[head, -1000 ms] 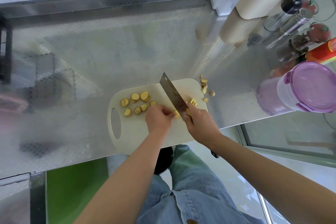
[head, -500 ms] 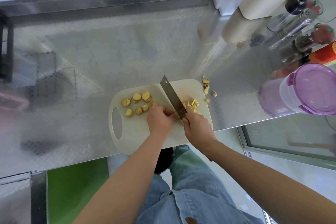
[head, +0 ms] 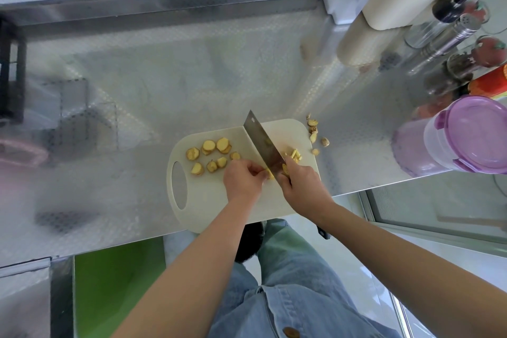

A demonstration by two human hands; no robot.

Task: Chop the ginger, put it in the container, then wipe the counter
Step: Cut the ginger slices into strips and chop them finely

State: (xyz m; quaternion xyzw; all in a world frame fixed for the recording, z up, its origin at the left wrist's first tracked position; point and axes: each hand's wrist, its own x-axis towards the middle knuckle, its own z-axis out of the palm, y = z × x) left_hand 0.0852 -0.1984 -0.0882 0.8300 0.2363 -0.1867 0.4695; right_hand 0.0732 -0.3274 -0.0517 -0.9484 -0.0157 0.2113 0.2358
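slicing ginger (head: 270,174) on board (head: 214,200), cleaver (head: 263,143) in right hand (head: 303,186)

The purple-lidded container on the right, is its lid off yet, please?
No, the purple lid sits closed on the container.

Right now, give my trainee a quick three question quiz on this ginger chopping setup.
1. True or false: the right hand holds the cleaver.
2. Where do the uncut ginger slices lie: A) left of the blade, B) right of the blade, C) off the cutting board?
3. The purple lid on the container is ____ (on or off).

Key: 1 true; 2 A; 3 on.
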